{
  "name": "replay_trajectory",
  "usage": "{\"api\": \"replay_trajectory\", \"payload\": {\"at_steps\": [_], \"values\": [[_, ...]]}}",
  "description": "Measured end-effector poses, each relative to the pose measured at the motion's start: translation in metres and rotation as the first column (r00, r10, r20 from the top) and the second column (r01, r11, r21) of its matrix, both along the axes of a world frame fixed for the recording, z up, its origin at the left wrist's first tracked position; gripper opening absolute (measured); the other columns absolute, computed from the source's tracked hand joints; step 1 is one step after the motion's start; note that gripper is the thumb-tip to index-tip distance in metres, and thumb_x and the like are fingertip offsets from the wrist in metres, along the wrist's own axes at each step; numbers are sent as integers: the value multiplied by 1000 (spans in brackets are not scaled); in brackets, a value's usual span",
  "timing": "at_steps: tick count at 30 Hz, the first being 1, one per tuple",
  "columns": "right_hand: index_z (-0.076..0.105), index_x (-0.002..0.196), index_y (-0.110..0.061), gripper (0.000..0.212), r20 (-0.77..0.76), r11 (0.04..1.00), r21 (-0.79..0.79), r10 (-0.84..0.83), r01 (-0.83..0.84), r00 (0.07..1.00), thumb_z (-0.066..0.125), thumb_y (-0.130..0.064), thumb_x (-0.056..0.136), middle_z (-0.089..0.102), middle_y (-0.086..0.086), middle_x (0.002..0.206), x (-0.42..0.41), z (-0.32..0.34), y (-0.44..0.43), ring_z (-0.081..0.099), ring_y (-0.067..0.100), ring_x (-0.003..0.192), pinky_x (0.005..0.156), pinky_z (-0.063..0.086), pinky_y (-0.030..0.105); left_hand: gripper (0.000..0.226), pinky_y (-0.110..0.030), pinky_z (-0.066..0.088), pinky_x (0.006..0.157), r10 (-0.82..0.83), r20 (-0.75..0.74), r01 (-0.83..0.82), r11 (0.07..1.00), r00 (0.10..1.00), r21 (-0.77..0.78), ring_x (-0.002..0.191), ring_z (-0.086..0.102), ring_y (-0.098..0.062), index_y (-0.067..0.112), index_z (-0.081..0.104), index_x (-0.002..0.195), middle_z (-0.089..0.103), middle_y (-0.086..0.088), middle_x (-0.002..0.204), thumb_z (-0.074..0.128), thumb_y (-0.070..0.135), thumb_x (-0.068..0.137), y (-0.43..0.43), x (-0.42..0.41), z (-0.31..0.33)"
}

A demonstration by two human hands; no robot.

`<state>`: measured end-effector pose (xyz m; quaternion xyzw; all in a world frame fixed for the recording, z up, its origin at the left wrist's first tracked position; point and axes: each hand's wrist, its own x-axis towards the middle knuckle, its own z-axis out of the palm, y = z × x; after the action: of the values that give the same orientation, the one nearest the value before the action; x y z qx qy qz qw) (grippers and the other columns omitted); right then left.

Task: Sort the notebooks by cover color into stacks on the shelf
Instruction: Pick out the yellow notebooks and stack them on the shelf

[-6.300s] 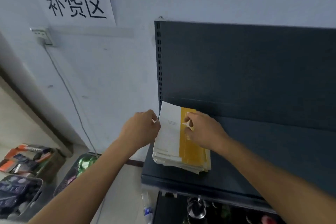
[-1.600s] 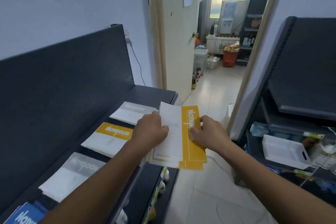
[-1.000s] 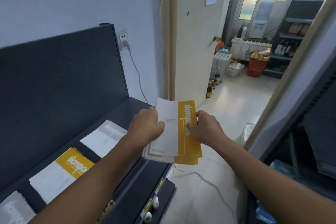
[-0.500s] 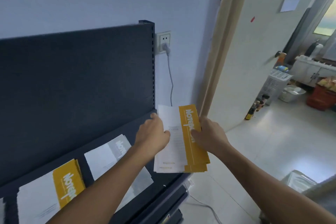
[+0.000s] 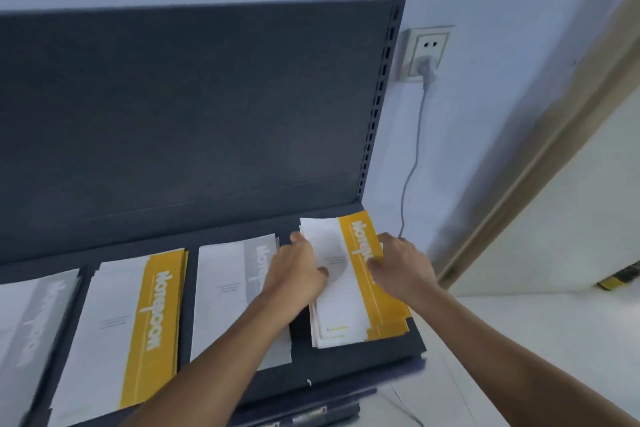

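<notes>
Left hand (image 5: 298, 274), right hand (image 5: 401, 270) gripping yellow notebook stack (image 5: 356, 291), fingers curling round edges; stack lying at shelf (image 5: 346, 367) right end.

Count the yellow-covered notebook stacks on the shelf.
2. One yellow stack lies second from left; the held stack is at the shelf's right end, gripped by left hand and right hand. More may be off-frame.

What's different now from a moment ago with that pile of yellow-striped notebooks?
The stack of white notebooks with yellow bands came from mid-air beside the dark metal shelf down onto its right end, next to the grey-banded stack. Unchanged: the left hand and right hand still grip its two sides.
</notes>
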<state>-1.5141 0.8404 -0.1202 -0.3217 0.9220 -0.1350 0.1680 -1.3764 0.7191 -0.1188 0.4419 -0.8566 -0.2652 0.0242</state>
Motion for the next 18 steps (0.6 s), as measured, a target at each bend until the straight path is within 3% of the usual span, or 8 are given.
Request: {"api": "replay_trajectory", "payload": {"at_steps": [4,8,11,14,18], "values": [[54,118,-17,28,6,998,25,56,-56,998,51,-28,92,57,5,111,-9,-9,1,57,28,93,68,44,35,48,-36,58,68,41,40,-42,998,998,38,89,64,-26,8,42,122,62,-7,102,70,24,86,10,-4,-6],[53,120,-16,29,1,995,48,83,-83,997,52,-30,94,45,2,106,-8,-15,4,52,25,82,64,41,34,47,-25,44,50,93,61,-95,995,994,20,79,60,-21,8,43,121,62,-4,99,71,23,86,18,-1,-12],[51,122,-17,31,-28,996,37,87,-86,996,51,-34,96,44,1,103,-6,-18,5,52,22,81,62,41,33,49,-23,39,47,100,61,-100,995,993,-10,78,60,-20,8,43,124,58,-1,94,70,25,88,21,0,-16],[52,118,-17,30,-52,996,26,90,-89,995,52,-34,94,48,1,102,-6,-19,6,54,22,87,64,43,34,51,-24,39,50,87,102,-78,993,991,-88,84,62,-24,7,43,128,60,-3,97,69,28,90,24,-1,-16],[51,118,-14,33,-89,998,18,69,-68,994,57,-33,91,54,5,114,-4,-18,7,53,25,105,68,43,35,57,-32,51,67,72,158,-44,983,985,-176,100,65,-31,3,42,134,62,-11,114,69,30,91,29,-3,-11]]}}
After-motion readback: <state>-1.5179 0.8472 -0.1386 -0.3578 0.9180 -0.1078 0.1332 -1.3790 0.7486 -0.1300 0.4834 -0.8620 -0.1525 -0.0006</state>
